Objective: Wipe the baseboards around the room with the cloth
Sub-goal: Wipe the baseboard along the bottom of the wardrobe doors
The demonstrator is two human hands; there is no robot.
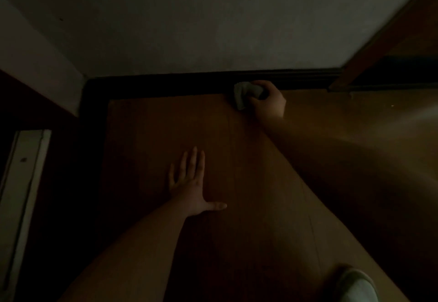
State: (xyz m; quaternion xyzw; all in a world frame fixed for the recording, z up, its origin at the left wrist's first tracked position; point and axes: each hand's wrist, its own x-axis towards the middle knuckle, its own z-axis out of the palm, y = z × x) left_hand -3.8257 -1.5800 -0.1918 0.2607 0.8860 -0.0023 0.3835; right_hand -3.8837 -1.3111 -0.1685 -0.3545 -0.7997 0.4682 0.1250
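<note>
though the room is very dim, the pale cloth (241,95) shows bunched at the foot of the far wall, pressed to the dark baseboard (180,83) where it meets the wooden floor (237,159). the right hand (267,100) grips it, fingers curled and clenched around the wad, reaching from the near right. the left hand (192,183) lies flat on the floor nearer the camera, fingers straight and close together, thumb splayed to the right, seemingly propping the body.

the wiping looks mid-course on this far strip: the cloth sits right of its middle, with baseboard running left to the corner and right to a wooden door frame (379,45). no clean or dusty stretch can be told apart in this light, so how much is done is unclear; other walls are out of view. a pale shape at the near right corner is cut off, maybe a slipper (355,285).
</note>
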